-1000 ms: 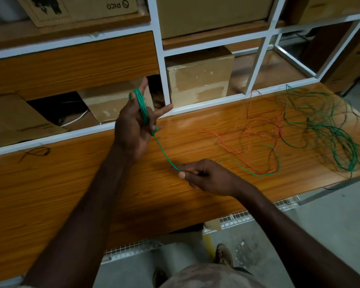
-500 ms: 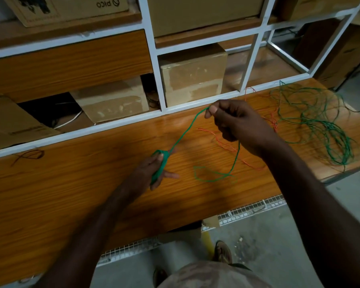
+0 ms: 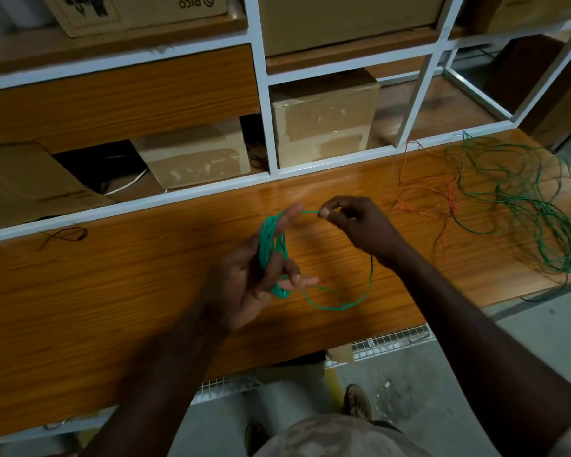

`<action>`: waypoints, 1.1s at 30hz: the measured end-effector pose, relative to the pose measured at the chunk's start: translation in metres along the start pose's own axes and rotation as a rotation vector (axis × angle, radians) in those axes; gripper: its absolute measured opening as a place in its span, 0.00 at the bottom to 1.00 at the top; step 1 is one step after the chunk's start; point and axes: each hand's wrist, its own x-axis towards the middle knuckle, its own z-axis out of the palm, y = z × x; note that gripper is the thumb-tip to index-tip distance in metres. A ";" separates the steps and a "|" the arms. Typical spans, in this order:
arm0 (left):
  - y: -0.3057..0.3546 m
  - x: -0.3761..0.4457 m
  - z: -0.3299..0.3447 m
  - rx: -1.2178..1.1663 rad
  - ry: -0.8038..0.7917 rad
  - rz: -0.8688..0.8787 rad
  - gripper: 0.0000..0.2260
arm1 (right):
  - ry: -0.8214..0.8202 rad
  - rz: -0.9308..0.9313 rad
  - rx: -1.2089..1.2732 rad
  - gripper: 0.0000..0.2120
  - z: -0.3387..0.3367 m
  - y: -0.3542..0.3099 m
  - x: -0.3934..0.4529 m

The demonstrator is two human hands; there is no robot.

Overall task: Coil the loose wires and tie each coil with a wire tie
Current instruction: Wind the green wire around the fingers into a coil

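A green wire coil (image 3: 271, 245) is wound around my left hand (image 3: 251, 278), which holds it above the wooden shelf (image 3: 112, 291), fingers partly spread. My right hand (image 3: 356, 225) pinches the coil's free strand just right of the left fingertips. From that pinch the loose green tail (image 3: 343, 305) hangs in a loop down over the wood. Further right lie tangled loose orange wires (image 3: 426, 206) and a larger heap of loose green wires (image 3: 534, 206).
A white metal frame (image 3: 264, 94) with cardboard boxes (image 3: 323, 117) behind it borders the shelf's far side. A small dark wire loop (image 3: 63, 234) lies at the left. The shelf's front edge drops to a concrete floor (image 3: 442, 374), where my shoes show.
My right hand came down and left, bringing the strand over to my left hand's fingertips. My left hand turned upward with the coil, which now shows more turns.
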 end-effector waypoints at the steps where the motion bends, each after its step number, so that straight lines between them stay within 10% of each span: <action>1: 0.008 0.003 0.007 0.081 0.071 0.074 0.24 | -0.043 0.011 -0.030 0.07 0.006 0.005 -0.003; 13: 0.046 0.068 -0.019 0.188 0.363 0.265 0.23 | -0.603 -0.053 0.020 0.15 0.030 -0.030 -0.051; 24: -0.005 0.070 -0.066 0.672 0.446 0.040 0.21 | -0.402 -0.151 0.125 0.10 -0.046 -0.082 -0.051; 33: -0.040 0.028 -0.024 0.518 0.058 -0.104 0.23 | -0.091 -0.127 0.131 0.11 -0.049 -0.064 -0.009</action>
